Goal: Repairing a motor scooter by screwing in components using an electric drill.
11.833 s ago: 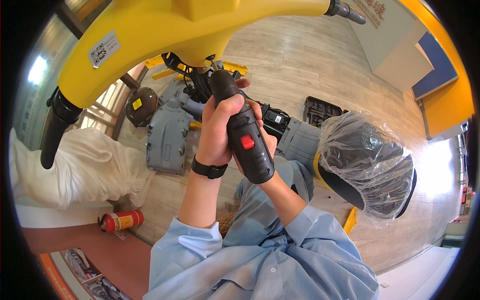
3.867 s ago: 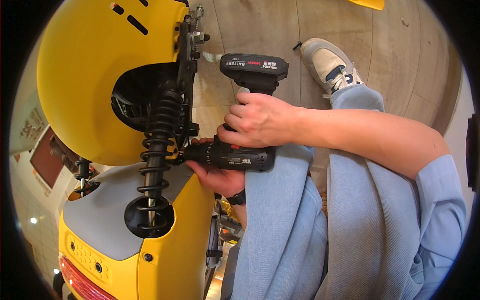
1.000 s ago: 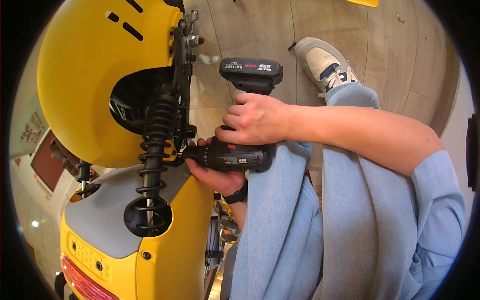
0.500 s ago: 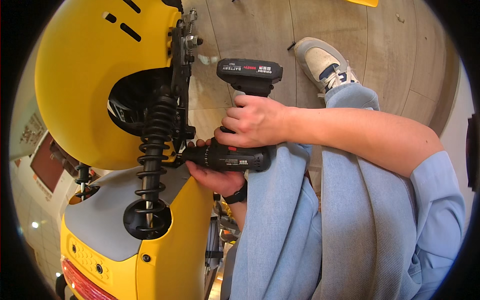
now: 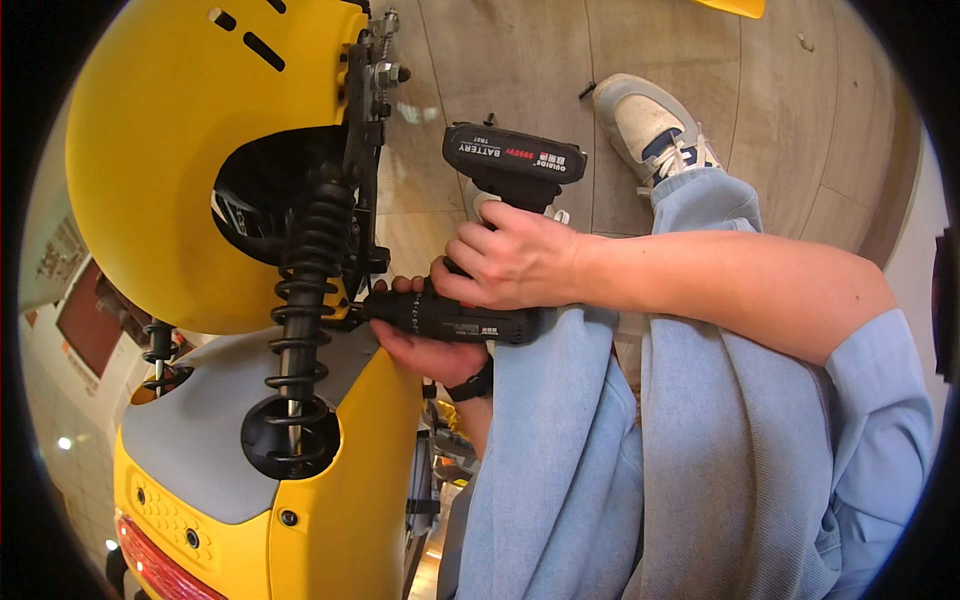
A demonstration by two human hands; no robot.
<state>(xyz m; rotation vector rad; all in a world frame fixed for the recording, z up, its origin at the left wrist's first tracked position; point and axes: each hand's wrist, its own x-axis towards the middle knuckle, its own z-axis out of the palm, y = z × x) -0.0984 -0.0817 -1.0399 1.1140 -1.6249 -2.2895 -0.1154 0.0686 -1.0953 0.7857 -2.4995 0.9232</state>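
A black cordless drill [image 5: 450, 315] lies sideways, its chuck pointing left at a small black bracket under the yellow fender [image 5: 150, 220]. My right hand [image 5: 515, 255] is wrapped round its handle, with the battery pack on the far side. Beneath the front of the drill, my left hand [image 5: 430, 350] supports the body near the chuck, fingers curled up around it. The drill's tip is close to the bracket, but whether it touches a screw there I cannot make out. Just left of the tip stands a black coil-spring shock absorber [image 5: 302, 300].
A yellow and grey body panel [image 5: 350, 470] with a red tail light [image 5: 165, 565] fills the lower left. A large bolt with a nut [image 5: 388, 75] juts from the black frame. My shoe [image 5: 640, 125] rests on the wooden floor [image 5: 690, 50], beside a small black bolt [image 5: 587, 90].
The drill has rolled slightly, its battery end shifting right and nearer me. My right hand has moved a little toward me with it; my left hand stays at the chuck.
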